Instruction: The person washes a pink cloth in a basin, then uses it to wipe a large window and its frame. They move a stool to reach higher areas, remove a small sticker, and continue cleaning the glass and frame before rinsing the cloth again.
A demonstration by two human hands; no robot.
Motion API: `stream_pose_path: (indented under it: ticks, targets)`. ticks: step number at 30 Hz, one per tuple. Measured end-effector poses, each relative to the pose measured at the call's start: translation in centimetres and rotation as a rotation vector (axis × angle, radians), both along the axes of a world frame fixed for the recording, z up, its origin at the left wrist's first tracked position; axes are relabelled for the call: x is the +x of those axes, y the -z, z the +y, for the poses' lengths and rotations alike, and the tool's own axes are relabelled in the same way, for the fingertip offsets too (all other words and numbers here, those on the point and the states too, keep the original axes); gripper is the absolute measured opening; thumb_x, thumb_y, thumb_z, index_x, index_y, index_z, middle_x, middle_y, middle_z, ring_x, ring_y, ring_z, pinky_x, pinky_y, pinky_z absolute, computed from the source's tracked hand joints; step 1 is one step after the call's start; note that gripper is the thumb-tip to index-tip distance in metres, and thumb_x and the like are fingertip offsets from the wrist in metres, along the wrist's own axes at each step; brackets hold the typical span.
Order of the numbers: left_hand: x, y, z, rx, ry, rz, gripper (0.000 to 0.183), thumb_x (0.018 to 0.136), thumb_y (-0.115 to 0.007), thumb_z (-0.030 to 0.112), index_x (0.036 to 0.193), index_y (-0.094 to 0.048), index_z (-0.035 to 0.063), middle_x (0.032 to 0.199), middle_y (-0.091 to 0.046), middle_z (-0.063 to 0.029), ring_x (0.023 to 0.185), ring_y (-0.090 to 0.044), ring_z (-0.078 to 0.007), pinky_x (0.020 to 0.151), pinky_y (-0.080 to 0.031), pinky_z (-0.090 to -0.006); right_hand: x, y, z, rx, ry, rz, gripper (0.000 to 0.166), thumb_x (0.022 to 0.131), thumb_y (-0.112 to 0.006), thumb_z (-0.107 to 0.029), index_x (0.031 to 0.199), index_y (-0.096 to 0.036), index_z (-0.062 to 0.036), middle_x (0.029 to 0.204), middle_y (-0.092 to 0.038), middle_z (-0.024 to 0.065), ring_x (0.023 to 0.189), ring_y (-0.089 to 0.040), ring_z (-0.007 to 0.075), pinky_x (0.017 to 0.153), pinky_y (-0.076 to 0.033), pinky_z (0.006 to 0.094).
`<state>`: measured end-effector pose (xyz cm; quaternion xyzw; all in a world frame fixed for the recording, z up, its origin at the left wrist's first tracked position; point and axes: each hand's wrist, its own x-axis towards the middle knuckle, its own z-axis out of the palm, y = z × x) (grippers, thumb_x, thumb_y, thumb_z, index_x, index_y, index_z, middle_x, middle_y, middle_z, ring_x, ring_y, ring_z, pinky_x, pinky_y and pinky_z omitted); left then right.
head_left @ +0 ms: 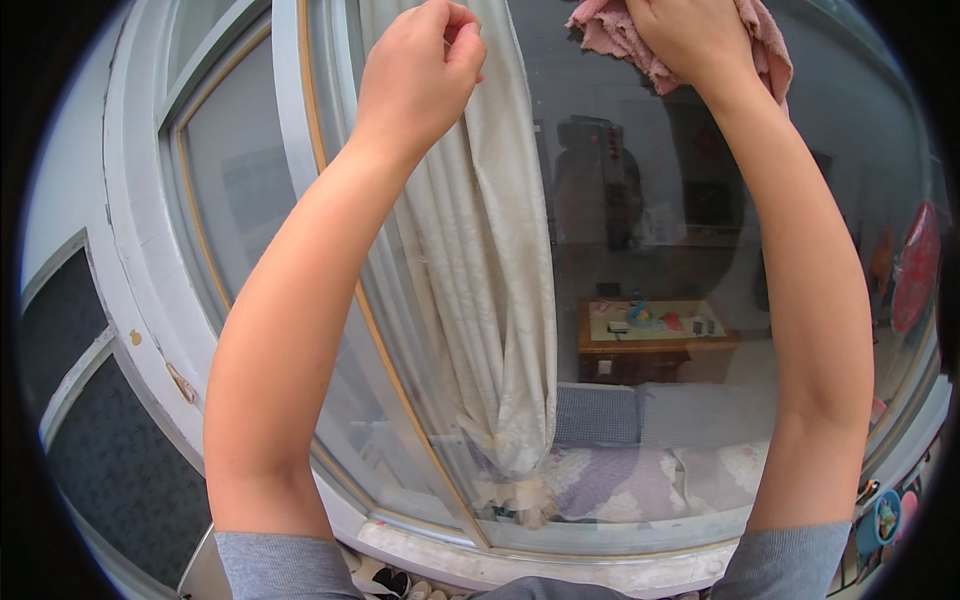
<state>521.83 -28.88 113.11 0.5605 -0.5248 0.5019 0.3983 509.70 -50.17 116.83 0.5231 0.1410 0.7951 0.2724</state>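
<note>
Both arms reach up in front of a large glass window pane (660, 262). At the top right, my right hand (694, 37) presses a pink cloth (622, 34) against the glass, and the cloth bunches out on both sides of the hand. My left hand (424, 71) is raised at the top centre with its fingers curled, in front of a cream curtain (487, 262) that hangs behind the glass. Nothing shows in the left hand, but its palm side is partly hidden.
A sliding window frame (390, 382) runs along the left, above a white sill (525, 574). Through the glass show a wooden table (652, 345) and a patterned bedspread (630, 480). Several shoes (405, 585) lie below; a blue basket (877, 521) stands at lower right.
</note>
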Motion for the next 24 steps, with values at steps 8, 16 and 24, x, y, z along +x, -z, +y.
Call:
stream_pose_path:
  ticks: [8, 16, 24]
  targets:
    - [-0.1, 1.2, 0.9, -0.042, -0.061, -0.214, 0.015, 0.089, -0.049, 0.005, 0.089, -0.064, 0.0047, 0.092, -0.062, -0.0042, 0.079, -0.064, -0.0141, 0.068, -0.051, -0.0281, 0.8, 19.3, 2.3, -0.265, -0.178, 0.793, 0.047, 0.066, -0.072, -0.018, 0.111, -0.069, -0.0045, 0.116, -0.069, 0.0098, 0.113, -0.062, 0.0287, 0.101, -0.046, 0.0433]
    - [-0.5, 2.6, -0.3, 0.053, -0.039, -0.225, 0.015, 0.084, -0.048, -0.001, 0.08, -0.062, 0.0025, 0.079, -0.059, -0.0056, 0.066, -0.051, -0.0146, 0.061, -0.041, -0.0309, -0.4, 7.5, -0.9, -0.071, 0.085, 0.113, 0.032, 0.072, -0.067, -0.015, 0.103, -0.071, -0.0071, 0.105, -0.072, 0.007, 0.103, -0.066, 0.0274, 0.088, -0.05, 0.0422]
    - [-0.6, 3.4, -1.2, 0.042, -0.019, -0.394, 0.018, 0.085, -0.055, 0.0, 0.094, -0.07, 0.0045, 0.083, -0.061, -0.0071, 0.073, -0.059, -0.0197, 0.067, -0.048, -0.0325, -0.5, 18.0, 2.2, -0.351, -0.089, 0.913, 0.037, 0.064, -0.07, -0.017, 0.099, -0.071, -0.0065, 0.116, -0.067, 0.0057, 0.113, -0.06, 0.026, 0.1, -0.048, 0.0438]
